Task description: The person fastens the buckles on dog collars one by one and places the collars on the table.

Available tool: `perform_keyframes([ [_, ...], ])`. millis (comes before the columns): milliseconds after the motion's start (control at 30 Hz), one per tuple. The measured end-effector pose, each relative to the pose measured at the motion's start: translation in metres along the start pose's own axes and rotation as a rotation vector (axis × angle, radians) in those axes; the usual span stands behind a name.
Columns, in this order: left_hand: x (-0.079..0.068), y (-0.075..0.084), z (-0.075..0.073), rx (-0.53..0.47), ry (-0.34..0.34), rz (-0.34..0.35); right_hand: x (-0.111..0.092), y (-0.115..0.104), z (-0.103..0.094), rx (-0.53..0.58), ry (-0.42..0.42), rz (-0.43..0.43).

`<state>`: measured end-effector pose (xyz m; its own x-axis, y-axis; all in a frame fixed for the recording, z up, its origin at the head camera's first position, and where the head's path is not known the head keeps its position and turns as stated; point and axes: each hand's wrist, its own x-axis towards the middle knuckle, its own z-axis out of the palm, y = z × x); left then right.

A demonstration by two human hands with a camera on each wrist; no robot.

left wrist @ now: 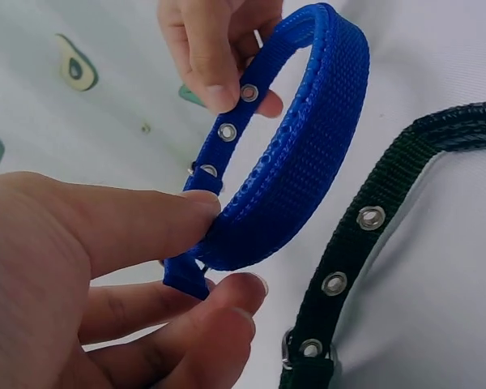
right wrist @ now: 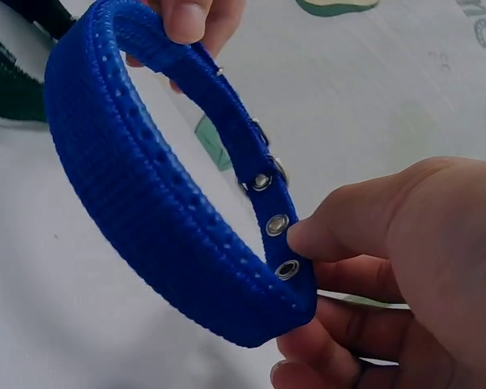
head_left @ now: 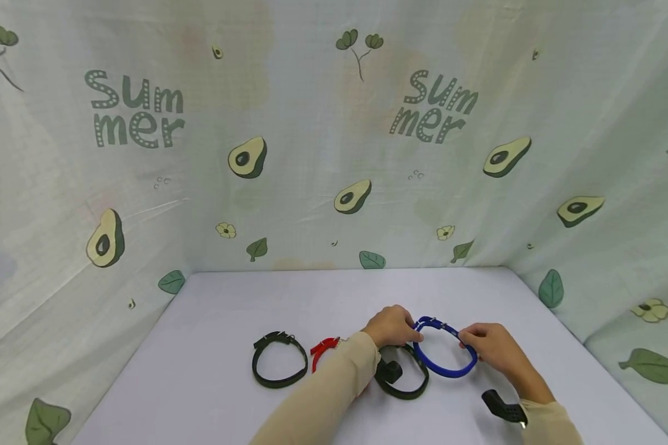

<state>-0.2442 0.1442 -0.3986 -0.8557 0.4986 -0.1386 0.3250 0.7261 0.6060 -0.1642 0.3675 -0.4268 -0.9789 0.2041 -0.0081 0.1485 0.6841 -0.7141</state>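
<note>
Between both hands a blue pet collar (head_left: 448, 373) is held up as a buckled loop, tilted above the white table. My left hand (head_left: 391, 326) pinches its left side near the strap end, thumb on top, seen close in the left wrist view. On the other side my right hand (head_left: 492, 347) pinches the strap beside the metal eyelets (right wrist: 277, 224). The buckle (right wrist: 262, 180) sits on the far stretch between the two hands. A dark green collar (head_left: 403, 394) lies just below and left of the blue one, partly covered by the left wrist's camera.
Farther left on the white table (head_left: 217, 321) lie a red collar (head_left: 325, 345), mostly hidden by the left forearm, and another dark collar (head_left: 278, 383). A cloth curtain (head_left: 289, 93) printed with avocados surrounds the table's back and sides. A black wrist camera (head_left: 503, 408) hangs by the right sleeve.
</note>
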Motion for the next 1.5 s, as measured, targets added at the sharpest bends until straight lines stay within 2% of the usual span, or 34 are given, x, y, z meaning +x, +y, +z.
perform_keyframes([
  [233, 0.001, 0.0, 0.006, 0.047, -0.001, 0.002, 0.004, 0.007, 0.001, -0.073, -0.017, -0.011],
  [500, 0.002, 0.003, 0.018, 0.035, -0.016, -0.052, 0.009, 0.013, -0.005, -0.178, -0.011, -0.07],
  [733, 0.0, -0.001, 0.023, 0.075, -0.009, -0.067, 0.016, 0.016, -0.003, -0.185, -0.035, -0.078],
  [867, 0.0, -0.005, 0.024, 0.09, -0.004, -0.055, 0.019, 0.015, -0.002, -0.204, -0.066, -0.069],
  [933, 0.0, -0.009, 0.022, 0.098, 0.002, -0.021, 0.019, 0.016, -0.001, -0.224, -0.087, -0.076],
  [1067, -0.003, -0.025, 0.006, 0.128, 0.041, 0.064, 0.02, 0.017, -0.005, -0.263, -0.111, -0.096],
  [1200, -0.006, -0.053, -0.022, 0.167, 0.105, 0.121, 0.021, 0.014, -0.019, -0.307, -0.092, -0.111],
  [1367, -0.012, -0.092, -0.054, 0.177, 0.186, 0.091, 0.027, 0.009, -0.038, -0.344, -0.062, -0.128],
  [1500, -0.018, -0.112, -0.071, 0.175, 0.226, 0.056, 0.033, 0.006, -0.049, -0.364, -0.052, -0.142],
])
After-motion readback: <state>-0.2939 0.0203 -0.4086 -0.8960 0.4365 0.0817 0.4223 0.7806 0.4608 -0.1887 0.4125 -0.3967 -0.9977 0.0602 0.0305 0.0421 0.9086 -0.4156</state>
